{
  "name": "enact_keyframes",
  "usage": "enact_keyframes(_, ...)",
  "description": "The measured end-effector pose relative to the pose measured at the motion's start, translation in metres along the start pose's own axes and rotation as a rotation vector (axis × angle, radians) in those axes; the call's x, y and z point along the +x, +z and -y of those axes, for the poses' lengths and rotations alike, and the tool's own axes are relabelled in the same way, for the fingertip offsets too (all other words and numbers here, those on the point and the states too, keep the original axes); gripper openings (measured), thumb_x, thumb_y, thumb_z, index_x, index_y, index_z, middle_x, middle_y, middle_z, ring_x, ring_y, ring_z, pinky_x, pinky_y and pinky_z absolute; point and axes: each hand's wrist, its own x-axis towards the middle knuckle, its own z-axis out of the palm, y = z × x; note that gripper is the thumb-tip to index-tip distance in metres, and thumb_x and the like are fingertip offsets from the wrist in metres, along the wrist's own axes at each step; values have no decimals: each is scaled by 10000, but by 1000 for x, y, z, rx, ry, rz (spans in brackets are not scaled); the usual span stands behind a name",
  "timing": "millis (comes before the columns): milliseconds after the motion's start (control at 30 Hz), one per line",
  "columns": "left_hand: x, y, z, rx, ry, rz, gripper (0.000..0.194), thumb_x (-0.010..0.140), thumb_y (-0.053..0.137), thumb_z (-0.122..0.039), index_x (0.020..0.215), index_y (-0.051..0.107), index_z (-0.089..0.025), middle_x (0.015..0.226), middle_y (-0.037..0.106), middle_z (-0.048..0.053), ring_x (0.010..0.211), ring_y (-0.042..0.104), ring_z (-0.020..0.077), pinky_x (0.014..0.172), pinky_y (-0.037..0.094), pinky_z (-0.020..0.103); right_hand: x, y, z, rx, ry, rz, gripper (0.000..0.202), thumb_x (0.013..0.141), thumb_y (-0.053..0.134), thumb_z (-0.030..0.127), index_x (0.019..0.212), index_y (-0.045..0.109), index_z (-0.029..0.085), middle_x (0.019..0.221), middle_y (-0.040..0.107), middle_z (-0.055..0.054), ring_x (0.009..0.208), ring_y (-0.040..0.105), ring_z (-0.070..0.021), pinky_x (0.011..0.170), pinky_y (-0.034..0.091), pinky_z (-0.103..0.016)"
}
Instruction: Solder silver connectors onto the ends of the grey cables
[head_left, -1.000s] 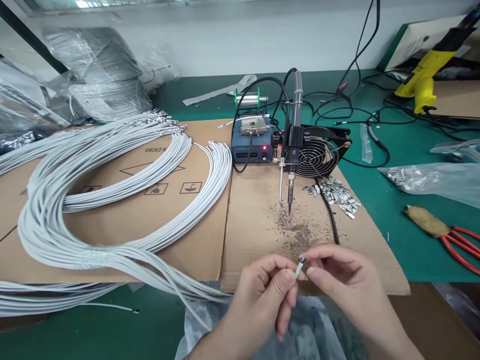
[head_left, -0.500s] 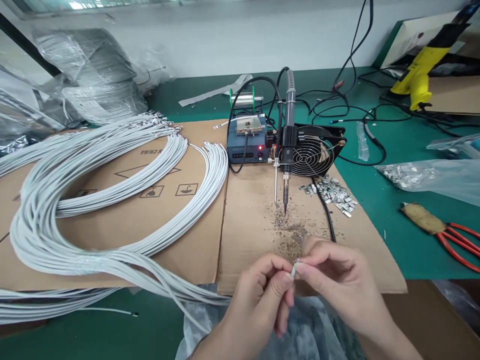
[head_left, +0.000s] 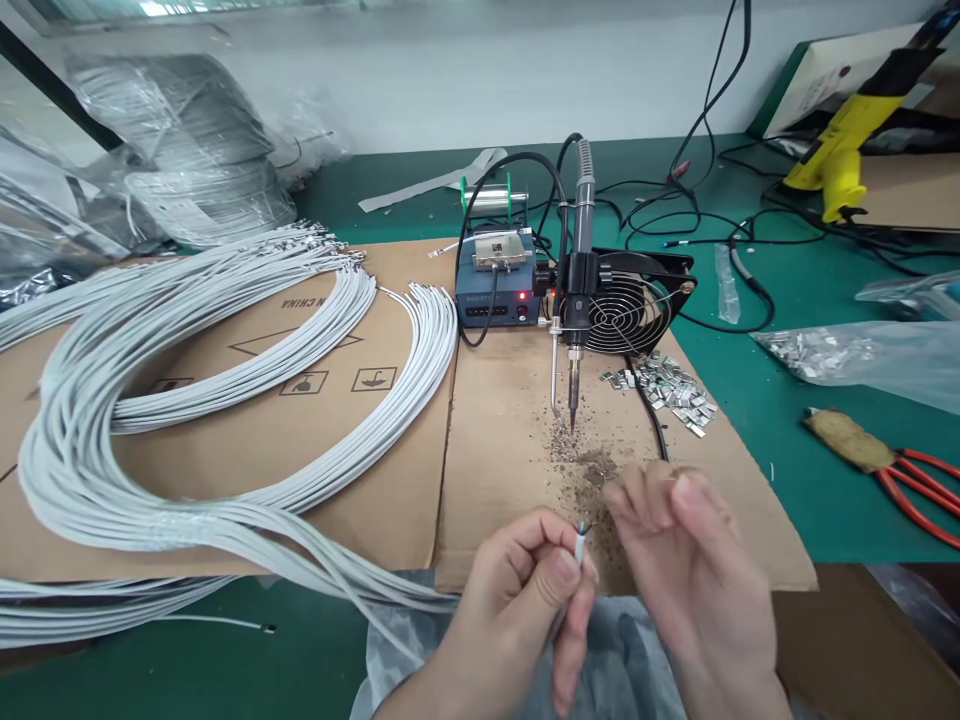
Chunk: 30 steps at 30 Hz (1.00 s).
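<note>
Your right hand point(head_left: 688, 570) has just left the cable point(head_left: 580, 547), so its coloured wires point(head_left: 583, 527) now stand uncovered. That hand curls just beside; whether it holds anything, I cannot tell. Your left hand point(head_left: 525, 592) keeps the cable pinched, nearer you than the iron point(head_left: 580, 285).

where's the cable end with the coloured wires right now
In the head view, the cable end is low and right of centre, pinched in the left hand, apart from the right hand and below the upright soldering iron.
</note>
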Motion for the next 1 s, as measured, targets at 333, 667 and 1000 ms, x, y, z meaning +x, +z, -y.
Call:
enact_keyframes(333,0,-4,-6,-95,-116,111,195,926,403,-229,781,472,-119,550,457,-25,295,385,2,301,339,60,5,1,13,-778,-363,262,260,742,588,5,878,595,226,820,515,-40,788,506,-181,631,408,-290)
enact_keyframes(667,-1,-3,-10,10,-230,94,246,887,492,-315,745,461,-117,498,440,-37,300,378,9,307,315,67,15,-5,31,-1008,-532,450,260,734,537,-21,815,596,219,935,453,-69,839,458,-208,619,374,-324)
enact_keyframes(1000,0,-1,-9,99,-227,-28,289,817,575,-390,774,462,-127,531,480,-31,305,402,28,303,304,100,31,-19,43,-878,-496,283,171,760,548,35,713,571,198,843,435,-71,841,429,-218,663,357,-341)
